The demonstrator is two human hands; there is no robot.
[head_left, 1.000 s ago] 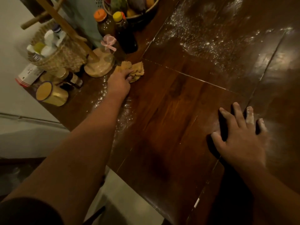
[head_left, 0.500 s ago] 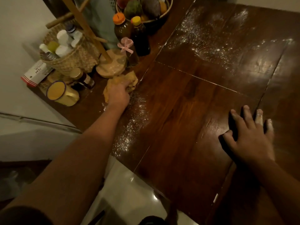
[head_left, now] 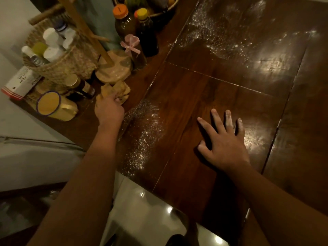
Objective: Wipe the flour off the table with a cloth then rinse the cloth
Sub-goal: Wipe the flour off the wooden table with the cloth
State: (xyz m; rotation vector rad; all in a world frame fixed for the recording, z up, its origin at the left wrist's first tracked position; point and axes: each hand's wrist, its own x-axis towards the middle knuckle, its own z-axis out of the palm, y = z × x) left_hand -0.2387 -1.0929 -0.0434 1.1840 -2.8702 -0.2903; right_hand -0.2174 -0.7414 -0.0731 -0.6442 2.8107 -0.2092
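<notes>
My left hand point(head_left: 109, 110) grips a crumpled yellow cloth point(head_left: 120, 91) on the dark wooden table point(head_left: 204, 96), close to the clutter at the left. A streak of white flour point(head_left: 143, 137) runs from beside that hand down to the table's near edge. A wider patch of flour point(head_left: 214, 38) covers the far part of the table. My right hand point(head_left: 225, 141) rests flat on the wood with fingers spread, and its fingertips are dusted white.
At the left stand a yellow enamel mug point(head_left: 53, 105), a woven basket of bottles point(head_left: 62, 59), a wooden stand with round base point(head_left: 113, 68), a small gold-capped jar point(head_left: 79, 86) and two dark bottles point(head_left: 136, 31). A fruit bowl point(head_left: 159, 8) sits behind. Pale tiled floor point(head_left: 142, 210) lies below the table edge.
My left hand has dragged the cloth back toward me and leftward, near the mug. The view shifted, and my right hand stays flat on the table.
</notes>
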